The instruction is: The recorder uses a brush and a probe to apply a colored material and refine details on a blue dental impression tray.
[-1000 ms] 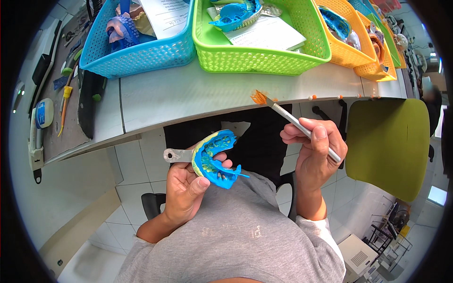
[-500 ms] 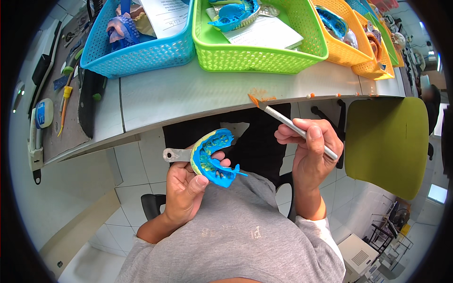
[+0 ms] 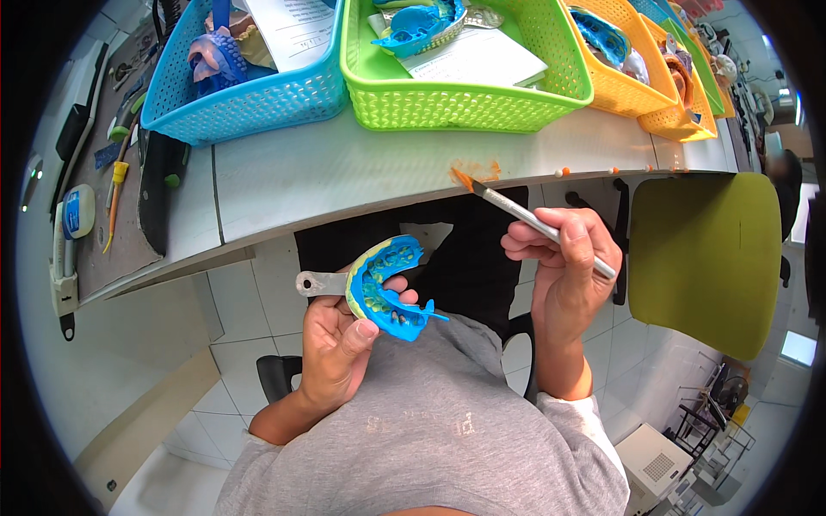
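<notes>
A dental impression tray [image 3: 325, 284] filled with blue and yellow-green impression material [image 3: 383, 301] rests in my left hand [image 3: 337, 342]. My left thumb presses its near rim, while other fingers show behind the arch. The tray's metal handle, with a hole in it, points left. In my right hand [image 3: 570, 262], thumb and fingers pinch a slim craft knife [image 3: 525, 215] with a silver handle. Its orange-coated blade [image 3: 465, 181] points up and left, at an orange smear [image 3: 482, 169] on the bench edge. Whether the tip touches the bench I cannot tell.
On the bench [image 3: 284, 172] stand a blue basket [image 3: 249, 112], a green basket [image 3: 465, 107] and orange baskets [image 3: 619, 90], holding impressions and papers. Small orange-and-white bits [image 3: 562, 172] lie along the edge. Tools lie at left; an olive chair [image 3: 701, 262] stands right.
My right hand has shifted slightly up and left, and the knife's handle end has risen a little. My left hand with the tray has barely moved. The bench and baskets sit slightly further left.
</notes>
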`<state>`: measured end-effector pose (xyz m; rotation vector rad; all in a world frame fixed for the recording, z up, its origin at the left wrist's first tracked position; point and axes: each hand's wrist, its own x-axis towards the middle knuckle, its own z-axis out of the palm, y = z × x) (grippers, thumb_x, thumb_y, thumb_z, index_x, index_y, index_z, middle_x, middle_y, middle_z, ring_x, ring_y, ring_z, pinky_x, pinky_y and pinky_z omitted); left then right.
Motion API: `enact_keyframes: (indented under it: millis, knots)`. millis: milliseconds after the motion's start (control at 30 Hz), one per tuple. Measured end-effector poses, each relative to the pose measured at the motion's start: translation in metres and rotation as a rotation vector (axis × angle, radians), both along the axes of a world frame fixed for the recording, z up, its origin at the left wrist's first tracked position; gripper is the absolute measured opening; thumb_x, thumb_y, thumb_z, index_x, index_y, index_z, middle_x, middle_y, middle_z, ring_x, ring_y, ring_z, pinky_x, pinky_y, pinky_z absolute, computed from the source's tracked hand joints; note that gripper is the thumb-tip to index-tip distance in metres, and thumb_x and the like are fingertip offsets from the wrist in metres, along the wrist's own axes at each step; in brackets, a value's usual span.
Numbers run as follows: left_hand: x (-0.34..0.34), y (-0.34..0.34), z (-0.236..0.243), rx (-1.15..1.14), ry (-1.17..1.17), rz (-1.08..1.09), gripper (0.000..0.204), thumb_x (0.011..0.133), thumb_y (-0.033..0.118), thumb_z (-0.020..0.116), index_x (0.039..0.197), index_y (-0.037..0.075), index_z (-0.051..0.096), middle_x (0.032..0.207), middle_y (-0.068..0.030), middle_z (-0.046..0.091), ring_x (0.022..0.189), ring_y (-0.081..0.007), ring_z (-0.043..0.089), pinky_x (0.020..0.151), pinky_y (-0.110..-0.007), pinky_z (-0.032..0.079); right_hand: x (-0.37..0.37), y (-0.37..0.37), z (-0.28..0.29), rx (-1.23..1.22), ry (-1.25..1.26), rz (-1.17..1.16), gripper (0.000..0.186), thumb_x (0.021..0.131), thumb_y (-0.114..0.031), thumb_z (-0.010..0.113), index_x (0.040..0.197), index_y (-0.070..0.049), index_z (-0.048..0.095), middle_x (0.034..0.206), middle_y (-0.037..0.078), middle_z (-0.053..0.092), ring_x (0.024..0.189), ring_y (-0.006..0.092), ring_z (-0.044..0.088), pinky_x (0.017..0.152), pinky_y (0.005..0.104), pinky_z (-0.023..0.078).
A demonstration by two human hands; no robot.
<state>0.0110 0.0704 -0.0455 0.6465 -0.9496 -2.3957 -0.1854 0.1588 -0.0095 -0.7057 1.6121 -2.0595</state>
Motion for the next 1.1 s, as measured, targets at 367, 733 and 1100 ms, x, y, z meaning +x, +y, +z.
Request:
enact_keyframes:
  millis: [367,733,1100]
  knots:
    - [0.002,0.006,-0.004,-0.01,-0.043,0.03,0.047,0.084,0.024,0.063,0.119,-0.002,0.046,0.119,-0.0164,0.054,0.108,-0.0254,0.056,0.091,-0.04,0.047,-0.007,0.013,-0.044,-0.179,1.04,-0.15,0.023,0.089,-0.015,0.054,0.104,0.003,0.054,0.083,0.018,0.061,0.067,0.0242,0.064,0.058,0.0295,0.054]
    - [0.002,0.01,-0.002,-0.019,-0.053,0.027,0.046,0.084,0.025,0.063,0.118,-0.001,0.047,0.119,-0.0156,0.055,0.108,-0.0256,0.056,0.092,-0.041,0.046,-0.008,-0.012,-0.087,-0.117,1.28,-0.278,0.024,0.089,-0.014,0.052,0.105,0.003,0.057,0.094,0.017,0.054,0.074,0.0281,0.062,0.062,0.0321,0.053]
    - [0.003,0.008,-0.005,0.012,-0.06,0.039,0.063,0.081,0.022,0.065,0.129,-0.003,0.033,0.119,-0.0198,0.053,0.108,-0.0293,0.056,0.093,-0.041,0.045,-0.001,-0.006,-0.096,-0.143,1.222,-0.342,0.027,0.075,0.001,0.057,0.101,-0.002,0.064,0.095,0.012,0.057,0.076,0.0259,0.061,0.063,0.0299,0.054]
